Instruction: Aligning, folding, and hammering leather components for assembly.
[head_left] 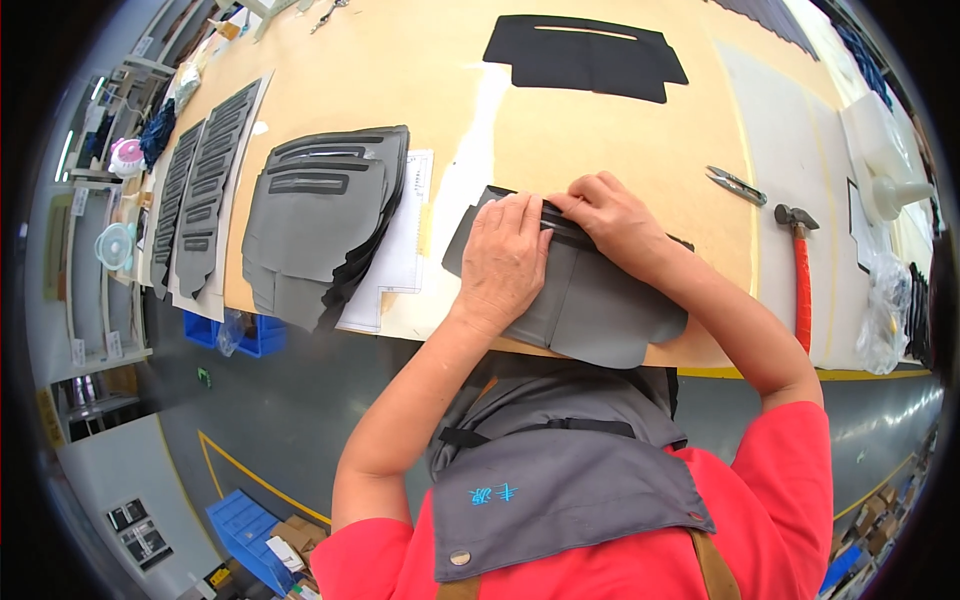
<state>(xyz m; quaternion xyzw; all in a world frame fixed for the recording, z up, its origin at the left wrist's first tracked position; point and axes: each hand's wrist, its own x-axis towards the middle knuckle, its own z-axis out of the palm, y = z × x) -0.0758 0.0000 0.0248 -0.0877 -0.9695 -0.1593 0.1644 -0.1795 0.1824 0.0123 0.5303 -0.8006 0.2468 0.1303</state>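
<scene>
A grey sheet-material panel (pixel 600 305) with a centre crease lies at the table's near edge, its lower part reaching over that edge. Along its upper part runs a black strip (pixel 568 230). My left hand (pixel 503 258) rests flat on the panel's upper left, fingers stretched out across the strip. Beside it, my right hand (pixel 612 218) is closed, thumb and fingers pinching the panel's upper edge near the strip. The right fingertips almost meet the left ones. What lies beneath my palms is hidden.
Stacked grey panels (pixel 318 215) lie to the left, over a white paper pattern (pixel 405 255). Farther left are sheets with black strips (pixel 212 170). A black panel (pixel 587 60) lies at the back. Thread snips (pixel 737 186) and a red-handled hammer (pixel 800 270) sit at right, near a white bottle (pixel 885 160).
</scene>
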